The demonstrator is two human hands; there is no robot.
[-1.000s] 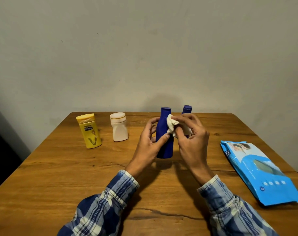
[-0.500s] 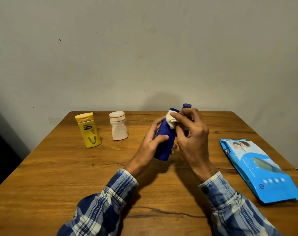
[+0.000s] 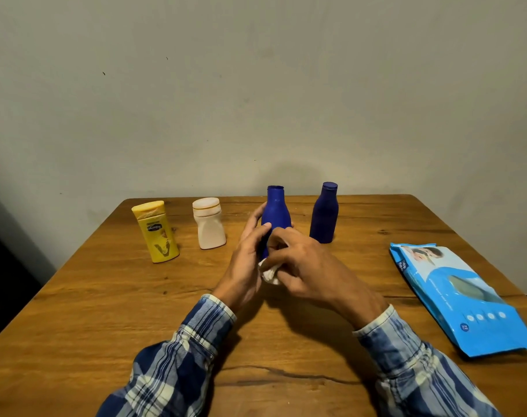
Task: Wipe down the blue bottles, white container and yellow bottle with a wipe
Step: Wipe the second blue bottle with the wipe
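A blue bottle stands upright at the table's middle, my left hand gripping its lower body from the left. My right hand holds a crumpled white wipe low against the bottle's near side, hiding its base. A second blue bottle stands free to the right, farther back. The white container and the yellow bottle stand upright at the left, untouched.
A blue pack of wipes lies flat near the right edge of the wooden table. A grey wall rises right behind the table's far edge.
The bottle, tilted half a second ago, now stands upright. My right hand with the wipe has slid from the bottle's top down to its lower part, uncovering the second blue bottle.
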